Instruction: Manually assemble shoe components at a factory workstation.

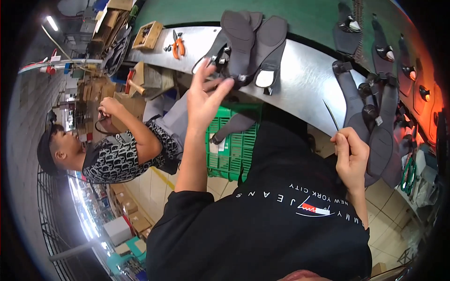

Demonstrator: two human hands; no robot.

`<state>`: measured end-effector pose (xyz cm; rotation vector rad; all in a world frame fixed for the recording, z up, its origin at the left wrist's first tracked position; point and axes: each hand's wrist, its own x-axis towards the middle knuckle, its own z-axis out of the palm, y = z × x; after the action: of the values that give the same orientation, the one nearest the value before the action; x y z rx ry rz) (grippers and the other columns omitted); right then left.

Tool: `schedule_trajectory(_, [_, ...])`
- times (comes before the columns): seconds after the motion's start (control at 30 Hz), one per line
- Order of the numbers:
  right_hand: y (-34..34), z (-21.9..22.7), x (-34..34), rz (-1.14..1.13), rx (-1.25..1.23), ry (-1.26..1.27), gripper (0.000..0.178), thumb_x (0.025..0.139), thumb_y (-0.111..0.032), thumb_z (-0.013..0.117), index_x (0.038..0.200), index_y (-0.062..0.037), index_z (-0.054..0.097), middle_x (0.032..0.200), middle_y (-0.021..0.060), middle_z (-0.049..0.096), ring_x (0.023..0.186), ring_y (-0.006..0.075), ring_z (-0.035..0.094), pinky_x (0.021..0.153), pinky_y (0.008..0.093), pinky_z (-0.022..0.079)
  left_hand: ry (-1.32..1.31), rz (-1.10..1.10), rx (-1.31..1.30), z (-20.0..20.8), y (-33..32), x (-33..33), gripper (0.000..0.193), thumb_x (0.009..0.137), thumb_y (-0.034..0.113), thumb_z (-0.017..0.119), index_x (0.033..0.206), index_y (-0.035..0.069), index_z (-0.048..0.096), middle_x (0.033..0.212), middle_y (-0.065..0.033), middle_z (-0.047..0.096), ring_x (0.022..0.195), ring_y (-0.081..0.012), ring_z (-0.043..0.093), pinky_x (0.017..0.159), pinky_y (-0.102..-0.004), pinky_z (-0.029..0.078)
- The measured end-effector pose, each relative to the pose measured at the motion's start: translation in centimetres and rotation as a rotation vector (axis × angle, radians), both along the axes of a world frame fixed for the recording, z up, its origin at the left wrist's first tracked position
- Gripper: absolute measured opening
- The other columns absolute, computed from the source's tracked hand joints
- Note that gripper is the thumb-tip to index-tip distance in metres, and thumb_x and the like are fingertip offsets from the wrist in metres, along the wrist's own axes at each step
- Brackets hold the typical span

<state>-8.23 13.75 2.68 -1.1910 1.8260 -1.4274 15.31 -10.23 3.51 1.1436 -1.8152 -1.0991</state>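
My left hand (202, 100) is raised with its fingers apart, and nothing shows in it. Just beyond its fingertips, several dark grey sandals (240, 47) lie in a pile on the metal work table (307, 75). One of them shows a pale patch near its buckle end. My right hand (351, 157) is closed round a thin, dark, pointed tool (330, 114), whose tip points up and to the left over the table's near edge. Right of that hand, a second pile of dark sandals (382, 140) with straps hangs partly over the edge.
Behind the metal strip runs a green surface (187, 11) with more sandals at right, in a red-orange glow. Orange-handled cutters (178, 48) and a wooden box (147, 36) lie at left. A green crate (213, 171) stands below. A co-worker (126, 150) and a hammer (136, 86) are at left.
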Motion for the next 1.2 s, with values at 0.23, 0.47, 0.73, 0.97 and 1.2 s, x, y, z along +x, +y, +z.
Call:
schedule_trajectory(0.23, [-2.3, -0.7, 1.1, 0.086, -0.003, -0.012, 0.014, 0.091, -0.003, 0.053, 0.078, 0.0011, 0.057, 0.058, 0.0018, 0.050, 0.048, 0.0060, 0.041, 0.046, 0.0216, 0.033, 0.045, 0.352, -0.054, -7.7, 2.5, 4.5, 0.022, 0.082, 0.003, 0.067, 0.103, 0.000, 0.065, 0.101, -0.0075, 0.063, 0.079, -0.0105, 0.062, 0.065, -0.0206, 0.049])
schedule_trajectory(0.47, [-1.8, -1.9, 1.3, 0.087, 0.079, -0.091, 0.015, 0.091, -0.005, 0.053, 0.078, 0.0016, 0.057, 0.059, 0.0015, 0.052, 0.051, 0.0069, 0.046, 0.048, 0.0222, 0.036, -0.475, 0.682, 0.274, -24.6, 7.9, 24.1, 0.066, 0.067, 0.008, 0.075, 0.127, 0.003, 0.049, 0.116, -0.0172, 0.055, 0.096, -0.0225, 0.059, 0.079, -0.0302, 0.047])
schedule_trajectory(0.73, [-2.5, -1.6, 2.6, 0.217, 0.086, -0.044, 0.012, 0.090, -0.004, 0.053, 0.081, 0.0010, 0.058, 0.057, 0.0033, 0.049, 0.050, 0.0086, 0.046, 0.048, 0.0237, 0.037, -0.126, 0.850, 0.129, -31.2, 9.3, 27.0, 0.022, 0.081, 0.017, 0.072, 0.096, 0.002, 0.068, 0.093, -0.0055, 0.061, 0.084, -0.0123, 0.058, 0.073, -0.0270, 0.047])
schedule_trajectory(0.97, [-1.6, -2.1, 1.3, 0.161, 0.015, -0.077, 0.005, 0.086, -0.001, 0.057, 0.083, 0.0025, 0.059, 0.064, 0.0045, 0.055, 0.052, 0.0088, 0.049, 0.049, 0.0229, 0.039, -0.187, 0.203, -0.339, -6.0, 4.1, 14.7, 0.034, 0.081, -0.005, 0.060, 0.116, -0.003, 0.059, 0.116, -0.0161, 0.062, 0.124, -0.0278, 0.047, 0.102, -0.0365, 0.036])
schedule_trajectory(1.2, [-1.3, 0.3, 1.2, 0.090, -0.017, -0.296, 0.031, 0.089, -0.001, 0.051, 0.119, -0.0018, 0.059, 0.064, 0.0003, 0.052, 0.053, 0.0043, 0.046, 0.049, 0.0192, 0.038, 0.285, -0.447, 0.199, -1.3, 5.5, -2.4, 0.044, 0.091, 0.017, 0.054, 0.129, -0.004, 0.048, 0.081, -0.0116, 0.069, 0.078, -0.0117, 0.062, 0.078, -0.0250, 0.045])
